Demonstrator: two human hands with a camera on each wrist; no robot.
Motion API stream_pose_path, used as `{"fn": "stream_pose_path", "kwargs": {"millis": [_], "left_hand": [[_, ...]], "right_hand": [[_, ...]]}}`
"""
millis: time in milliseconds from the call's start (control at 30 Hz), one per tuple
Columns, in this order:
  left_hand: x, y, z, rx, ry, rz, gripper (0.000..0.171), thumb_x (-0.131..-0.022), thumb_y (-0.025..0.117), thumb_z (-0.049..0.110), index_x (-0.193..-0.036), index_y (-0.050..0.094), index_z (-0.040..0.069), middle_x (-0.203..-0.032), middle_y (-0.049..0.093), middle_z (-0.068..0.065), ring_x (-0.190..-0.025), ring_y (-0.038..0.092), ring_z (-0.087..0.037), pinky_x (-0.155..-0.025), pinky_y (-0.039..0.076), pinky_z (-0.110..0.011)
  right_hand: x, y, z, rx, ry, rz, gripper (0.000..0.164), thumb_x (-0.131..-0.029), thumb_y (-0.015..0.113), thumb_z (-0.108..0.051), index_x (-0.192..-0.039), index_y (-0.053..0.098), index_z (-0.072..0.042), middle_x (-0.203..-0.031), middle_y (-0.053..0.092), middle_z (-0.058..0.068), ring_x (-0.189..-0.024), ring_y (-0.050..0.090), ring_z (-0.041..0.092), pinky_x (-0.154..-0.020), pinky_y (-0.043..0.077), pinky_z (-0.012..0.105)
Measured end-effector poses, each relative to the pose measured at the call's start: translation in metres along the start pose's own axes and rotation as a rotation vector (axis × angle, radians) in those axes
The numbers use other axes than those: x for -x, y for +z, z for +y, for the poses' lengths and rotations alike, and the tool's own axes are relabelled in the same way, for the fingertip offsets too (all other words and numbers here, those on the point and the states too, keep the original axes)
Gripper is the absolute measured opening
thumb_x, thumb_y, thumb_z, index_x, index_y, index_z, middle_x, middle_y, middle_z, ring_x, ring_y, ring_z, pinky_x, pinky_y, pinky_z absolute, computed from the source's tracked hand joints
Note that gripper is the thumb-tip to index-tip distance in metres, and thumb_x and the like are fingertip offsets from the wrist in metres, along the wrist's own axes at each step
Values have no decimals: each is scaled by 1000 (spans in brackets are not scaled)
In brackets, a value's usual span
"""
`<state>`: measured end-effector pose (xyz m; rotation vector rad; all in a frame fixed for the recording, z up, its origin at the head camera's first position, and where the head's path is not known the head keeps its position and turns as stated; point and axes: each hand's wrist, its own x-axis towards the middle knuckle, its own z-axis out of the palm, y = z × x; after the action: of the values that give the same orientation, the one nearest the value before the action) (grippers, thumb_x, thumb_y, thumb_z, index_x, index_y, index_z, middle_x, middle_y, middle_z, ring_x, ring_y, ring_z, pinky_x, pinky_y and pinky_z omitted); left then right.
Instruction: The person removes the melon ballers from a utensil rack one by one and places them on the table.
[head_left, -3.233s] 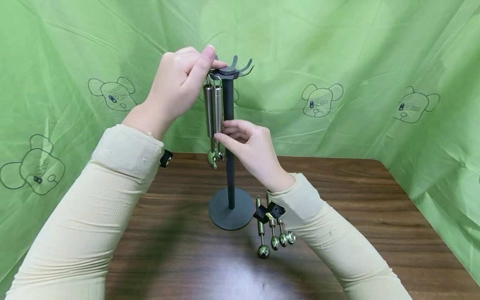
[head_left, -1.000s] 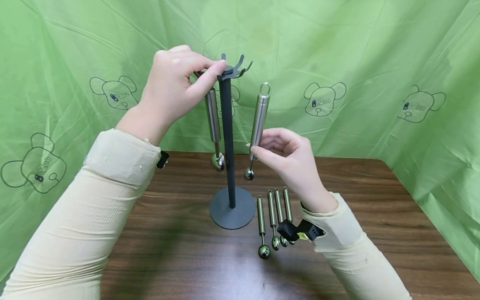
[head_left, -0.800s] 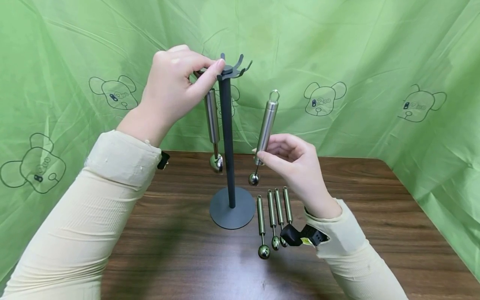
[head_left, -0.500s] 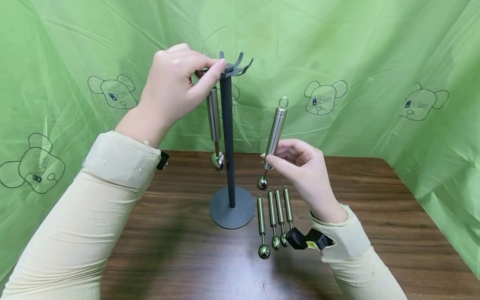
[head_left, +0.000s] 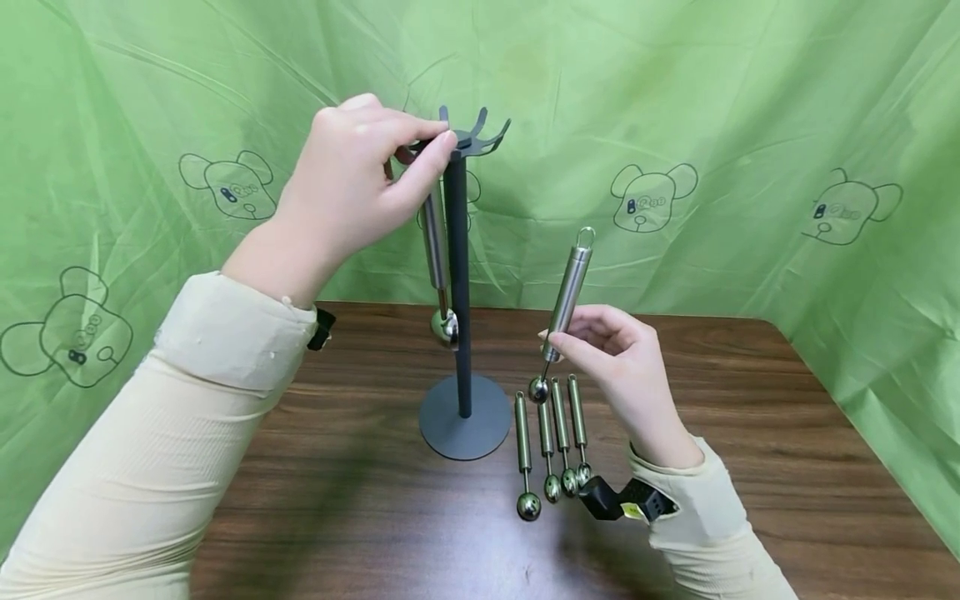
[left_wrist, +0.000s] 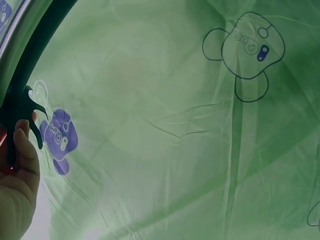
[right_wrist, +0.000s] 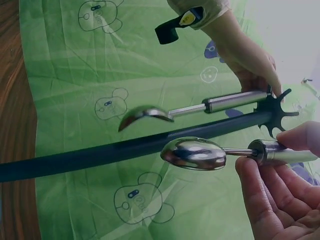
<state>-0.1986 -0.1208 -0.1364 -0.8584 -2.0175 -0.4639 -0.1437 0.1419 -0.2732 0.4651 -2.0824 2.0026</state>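
My left hand (head_left: 352, 171) pinches the hooked top of a dark metal stand (head_left: 457, 250), fingers and thumb at its hub. In the left wrist view, the left hand (left_wrist: 20, 175) shows at the left edge, around a prong. From the stand hangs a steel melon baller (head_left: 433, 242), its upper end hidden behind that hand. My right hand (head_left: 622, 367) pinches a second melon baller (head_left: 570, 287) by the lower handle, loop up and scoop down. The right wrist view shows its oval scoop (right_wrist: 195, 153) close up, with the hanging scoop (right_wrist: 145, 114) behind.
Several melon ballers (head_left: 522, 450) lie side by side on the brown wooden table (head_left: 360, 500), right of the stand's round base (head_left: 465, 417). Green cloth (head_left: 555, 67) with bear drawings surrounds the table at the back and sides.
The right hand took one of two hanging melon ballers off the stand, then carried it right and down, over the row on the table. The left hand stays at the stand's top.
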Motion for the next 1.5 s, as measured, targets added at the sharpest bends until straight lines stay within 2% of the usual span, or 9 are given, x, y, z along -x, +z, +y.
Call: {"fn": "stream_pose_path", "kwargs": {"millis": [133,300,500,667,800,1033,1233,1400,1500], "left_hand": [[1,-2,-1,17,-14,-11,29,-97,59,24,-109,76,3,-95,77,-14,-72,57,-28,-67,36,-33],[4,-3,-9,71,-4,13,27,-96,61,23,-107,77,3,-97,77,-14,-77,51,-29,-74,34,-31],[7,0,-18,129,54,79,28,-95,61,22,-105,76,1,-103,76,-15,-94,48,-36,-88,32,-29],[8,4,-24,134,84,130,28,-95,60,21,-104,76,0,-106,75,-15,-108,53,-37,-101,34,-30],[10,6,-27,175,91,116,28,-96,59,18,-108,74,-2,-110,74,-18,-120,57,-36,-108,38,-32],[13,11,-27,210,138,127,26,-96,57,9,-113,71,-4,-112,73,-20,-115,64,-33,-107,44,-34],[14,13,-23,217,114,138,24,-96,59,9,-113,73,-1,-112,73,-17,-113,64,-31,-106,44,-34],[14,14,-22,179,131,143,24,-97,58,9,-114,72,-1,-113,73,-17,-112,64,-32,-106,44,-34],[13,15,-19,178,113,147,24,-96,60,10,-113,73,1,-113,73,-16,-112,64,-31,-106,44,-34]], "right_hand": [[3,-2,6,-3,17,22,15,-84,73,-3,-93,73,-14,-79,73,-6,-72,66,8,-69,53,23],[6,-2,13,-41,41,28,14,-85,72,-1,-94,73,-11,-80,73,-3,-70,67,9,-71,55,24],[10,-3,22,-83,54,45,16,-85,71,2,-93,73,-12,-79,73,-3,-67,68,9,-69,57,25],[13,-4,27,-131,51,60,16,-86,69,4,-91,72,-10,-79,74,-1,-67,68,11,-70,57,27],[15,-4,33,-146,61,60,18,-86,68,6,-90,72,-12,-80,75,-2,-68,69,10,-70,58,26],[19,-3,43,-157,75,42,27,-86,64,9,-90,72,-16,-79,75,-4,-67,68,7,-67,57,24],[20,-1,46,-152,96,56,25,-86,65,8,-89,72,-16,-78,74,-5,-66,67,6,-65,56,23],[22,0,48,-167,96,50,23,-86,65,7,-89,71,-14,-79,75,-4,-65,66,6,-64,56,23],[22,0,50,-159,98,52,20,-87,64,7,-90,71,-12,-79,75,-4,-66,68,6,-64,56,23]]}}
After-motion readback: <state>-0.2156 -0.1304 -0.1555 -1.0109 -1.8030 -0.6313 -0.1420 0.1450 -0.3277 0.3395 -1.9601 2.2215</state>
